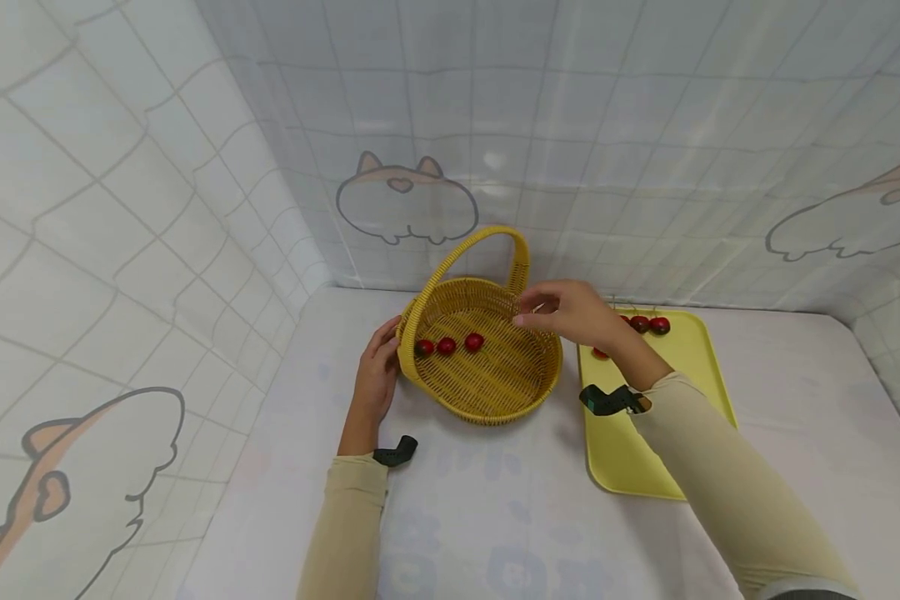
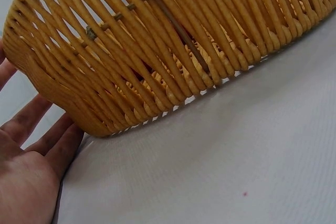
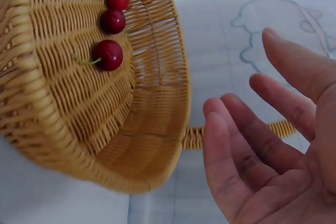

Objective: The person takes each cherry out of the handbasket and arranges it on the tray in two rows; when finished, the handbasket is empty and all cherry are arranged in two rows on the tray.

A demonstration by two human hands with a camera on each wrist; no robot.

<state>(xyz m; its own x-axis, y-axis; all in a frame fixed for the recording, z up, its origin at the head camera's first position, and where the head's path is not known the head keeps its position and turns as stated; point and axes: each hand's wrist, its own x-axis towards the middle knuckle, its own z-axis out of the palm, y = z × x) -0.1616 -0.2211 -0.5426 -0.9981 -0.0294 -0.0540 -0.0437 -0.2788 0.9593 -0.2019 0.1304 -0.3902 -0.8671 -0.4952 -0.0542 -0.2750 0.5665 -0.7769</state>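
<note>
A yellow wicker basket (image 1: pixel 495 400) with an arched handle stands on the table. Inside lie three dark red cherries (image 1: pixel 474 342), one with a green stem visible in the right wrist view. My left hand (image 1: pixel 376 371) rests against the basket's left outer side; in the left wrist view its fingers (image 2: pixel 58 137) touch the weave without curling round it. Above the basket's right rim hovers my right hand (image 1: pixel 567 315), fingers loosely bent and apart from the thumb. Nothing lies between those fingers in the right wrist view. Several more cherries (image 1: pixel 659 326) sit on the yellow tray (image 1: pixel 645 462).
The tray lies right of the basket, partly beneath my right forearm. Behind the table hangs a white sheet (image 1: pixel 607 167) with grid lines and cartoon animals, and similar sheeting covers the left side. A pale cloth (image 1: pixel 480 525) covers the table.
</note>
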